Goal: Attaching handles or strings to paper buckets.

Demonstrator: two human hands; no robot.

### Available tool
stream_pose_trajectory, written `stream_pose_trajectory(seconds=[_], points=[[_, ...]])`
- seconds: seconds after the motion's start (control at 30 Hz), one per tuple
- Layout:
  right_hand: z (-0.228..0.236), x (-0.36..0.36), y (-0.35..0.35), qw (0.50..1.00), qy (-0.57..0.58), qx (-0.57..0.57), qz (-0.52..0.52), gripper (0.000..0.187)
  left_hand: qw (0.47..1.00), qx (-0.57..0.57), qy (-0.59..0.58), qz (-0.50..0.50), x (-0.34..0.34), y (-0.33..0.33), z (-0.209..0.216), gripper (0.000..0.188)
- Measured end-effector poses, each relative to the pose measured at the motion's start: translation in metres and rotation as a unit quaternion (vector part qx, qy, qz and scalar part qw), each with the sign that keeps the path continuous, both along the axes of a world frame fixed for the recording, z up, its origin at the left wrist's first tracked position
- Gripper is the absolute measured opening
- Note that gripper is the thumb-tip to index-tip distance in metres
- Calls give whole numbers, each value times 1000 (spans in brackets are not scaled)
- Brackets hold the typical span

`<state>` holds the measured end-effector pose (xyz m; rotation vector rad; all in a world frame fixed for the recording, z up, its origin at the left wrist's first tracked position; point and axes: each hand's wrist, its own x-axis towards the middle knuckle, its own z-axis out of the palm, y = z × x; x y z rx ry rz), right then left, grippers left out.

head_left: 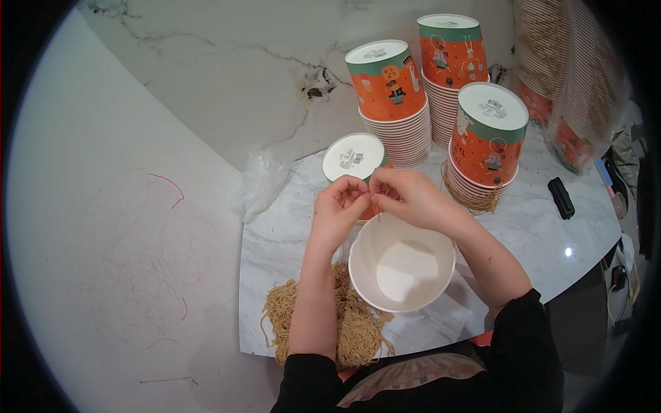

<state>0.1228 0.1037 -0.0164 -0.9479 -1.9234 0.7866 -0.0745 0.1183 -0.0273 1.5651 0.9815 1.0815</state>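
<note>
The two hands meet at their fingertips above the far rim of an open white tub (403, 268), which stands on the marbled counter (441, 329). The right hand (407, 198) has its thumb and fingers pinched together on a thin strand (377, 213), whose short end shows just beneath the fingertips. The left hand (339, 208) is curled with thumb and fingertips drawn close together; whether it also grips the strand, I cannot tell. Just behind the hands is an upturned tub (353, 155), its white base uppermost and its side partly hidden. A pile of tan string (361, 334) lies beside the open tub, partly under the left forearm. Farther back stand three stacks of upturned orange and green tubs (392, 93), the nearest with string (490, 204) around its lower rims. A clear plastic bag (261, 182) lies at the left, a black object (561, 198) at the right.
</note>
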Motion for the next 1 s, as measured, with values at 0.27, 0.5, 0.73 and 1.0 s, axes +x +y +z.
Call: stream_pose_trajectory(seconds=[0.27, 0.5, 0.73, 1.0], points=[[7, 5, 3, 999, 22, -48, 8, 9, 999, -3, -41, 20, 6, -6, 11, 9], [6, 7, 7, 963, 149, -187, 125, 7, 998, -32, -54, -8, -9, -7, 18, 11], [14, 2, -4, 942, 219, -179, 180, 9, 996, 26, -75, -31, -15, -17, 27, 12], [25, 7, -15, 934, 245, -177, 192, 12, 994, 55, -90, -31, -9, -38, 47, 14]])
